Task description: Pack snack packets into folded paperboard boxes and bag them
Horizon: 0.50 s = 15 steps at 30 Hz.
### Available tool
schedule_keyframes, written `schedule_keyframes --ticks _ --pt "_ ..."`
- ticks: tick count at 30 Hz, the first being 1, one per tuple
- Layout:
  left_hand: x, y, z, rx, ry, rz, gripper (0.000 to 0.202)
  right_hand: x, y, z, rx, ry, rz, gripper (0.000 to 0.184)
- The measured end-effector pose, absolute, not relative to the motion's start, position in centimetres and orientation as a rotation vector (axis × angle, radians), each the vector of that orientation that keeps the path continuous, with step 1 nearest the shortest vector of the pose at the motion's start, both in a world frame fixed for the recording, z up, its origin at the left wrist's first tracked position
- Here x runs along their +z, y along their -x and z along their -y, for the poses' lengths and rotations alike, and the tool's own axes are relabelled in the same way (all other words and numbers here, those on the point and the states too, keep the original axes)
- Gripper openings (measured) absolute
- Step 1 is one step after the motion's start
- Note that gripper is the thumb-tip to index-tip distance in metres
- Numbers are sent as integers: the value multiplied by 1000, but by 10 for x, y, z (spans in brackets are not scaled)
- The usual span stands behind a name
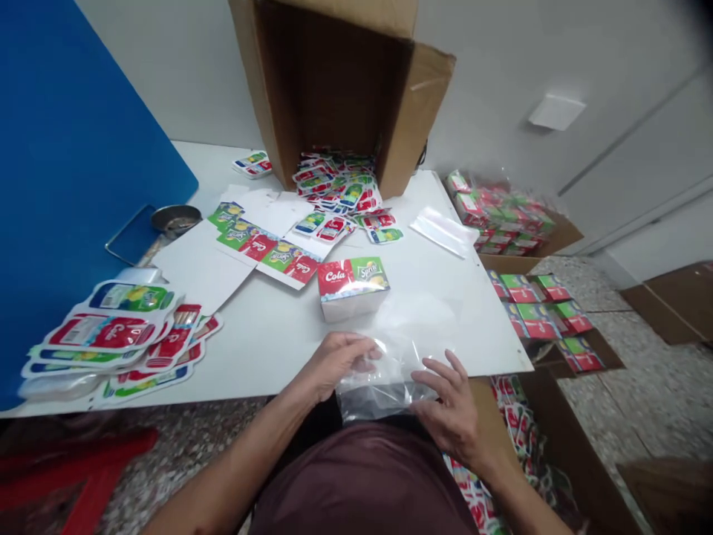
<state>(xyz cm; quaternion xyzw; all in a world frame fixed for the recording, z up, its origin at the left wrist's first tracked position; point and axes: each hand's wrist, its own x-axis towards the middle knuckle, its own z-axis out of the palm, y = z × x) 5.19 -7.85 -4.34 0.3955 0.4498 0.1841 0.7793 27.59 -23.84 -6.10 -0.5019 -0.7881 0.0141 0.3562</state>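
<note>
A clear plastic bag (384, 386) stretches between my two hands at the table's front edge. My left hand (337, 364) pinches the bag's left side, thumb and fingers curled on it. At its right side, my right hand (448, 405) holds the film with the fingers partly spread; its thumb is hard to make out. Just beyond the bag stands a small printed box (353, 286) with red Cola and green Sprite panels on top and a white front. Neither hand touches this box.
A large open carton (339, 82) spills printed packs (345, 186) onto the white table (267, 327). Flat printed card sheets (267, 249) lie left of the box. Stacked packs (105, 327) lie front left, clear bags (443, 232) at right. Cartons of wrapped boxes (501, 215) stand beyond the right edge.
</note>
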Motion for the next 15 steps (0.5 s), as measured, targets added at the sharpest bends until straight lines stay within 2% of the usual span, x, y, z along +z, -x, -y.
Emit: schedule_keyframes --ticks 3,4,6,7,10,13,15 --pt "-53 -45 89 514 -1088 -1073 43 -63 -275 261 598 1311 1754 12" --pt "-53 -43 90 536 -1155 -1066 42 -61 -278 265 805 1276 1569 13" --pt "-49 -40 92 563 -1286 -1014 39 -58 -285 264 1041 1218 1122 34" --pt "-45 -39 91 573 -1336 -989 38 -57 -289 259 1061 1235 925 38" --pt "-32 -38 87 631 -1433 -962 36 -60 -295 232 973 1430 695 34" --pt "-19 -37 84 703 -1447 -958 35 -71 -295 208 845 1596 790 58" --pt "-9 -35 83 751 -1433 -922 35 -77 -293 196 814 1601 825 67"
